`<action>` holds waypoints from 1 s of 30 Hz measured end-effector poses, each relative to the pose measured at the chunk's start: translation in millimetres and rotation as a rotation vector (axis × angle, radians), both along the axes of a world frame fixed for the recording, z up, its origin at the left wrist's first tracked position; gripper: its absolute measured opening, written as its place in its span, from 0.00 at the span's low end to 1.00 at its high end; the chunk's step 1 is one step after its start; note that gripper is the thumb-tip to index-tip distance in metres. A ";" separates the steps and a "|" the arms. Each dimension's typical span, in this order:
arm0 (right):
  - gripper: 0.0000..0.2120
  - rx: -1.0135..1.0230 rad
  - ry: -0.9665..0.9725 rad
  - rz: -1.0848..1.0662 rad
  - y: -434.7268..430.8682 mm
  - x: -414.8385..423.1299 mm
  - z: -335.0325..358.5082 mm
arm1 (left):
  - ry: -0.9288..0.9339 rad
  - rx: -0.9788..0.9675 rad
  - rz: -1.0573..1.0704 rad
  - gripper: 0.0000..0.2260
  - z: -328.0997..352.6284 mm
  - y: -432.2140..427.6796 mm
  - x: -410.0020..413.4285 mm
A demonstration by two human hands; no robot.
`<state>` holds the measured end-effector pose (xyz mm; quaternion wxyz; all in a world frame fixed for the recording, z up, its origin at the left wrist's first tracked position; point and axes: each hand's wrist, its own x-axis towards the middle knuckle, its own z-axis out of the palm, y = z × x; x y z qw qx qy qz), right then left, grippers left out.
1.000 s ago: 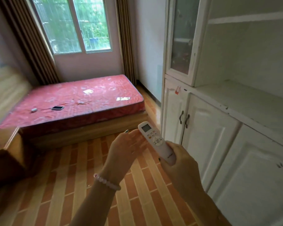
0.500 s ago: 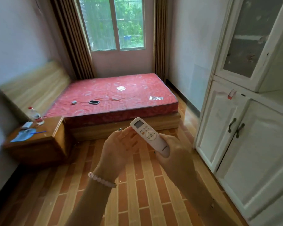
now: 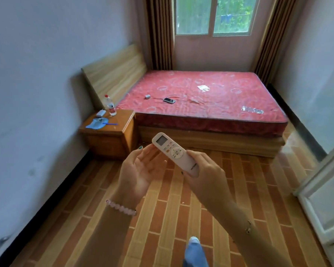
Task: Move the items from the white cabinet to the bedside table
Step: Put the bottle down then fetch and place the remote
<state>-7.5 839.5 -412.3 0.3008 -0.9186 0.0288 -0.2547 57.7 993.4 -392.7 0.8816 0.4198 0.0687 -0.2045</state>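
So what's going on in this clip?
A person holds a white remote by its lower end in the right hand, with the left hand open beside it. The remote is not yet set down: the bedside table is ahead on the left, next to the bed, with a water bottle on it. The white cabinet is at the right edge.

Pink bead bracelet by the left hand, green-painted nails — blue jeans leg, pale shoe toe
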 end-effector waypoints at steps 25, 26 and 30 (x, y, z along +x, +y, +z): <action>0.21 0.034 0.131 0.416 5.9 376.9 -45.8 | 0.097 0.001 0.384 0.19 -47.1 25.4 311.8; 0.21 0.029 0.141 0.418 9.6 389.3 -49.3 | 0.107 0.005 0.386 0.19 -51.6 29.1 324.5; 0.21 0.006 0.174 0.419 27.2 449.2 -62.3 | 0.138 -0.002 0.380 0.18 -68.3 46.9 387.3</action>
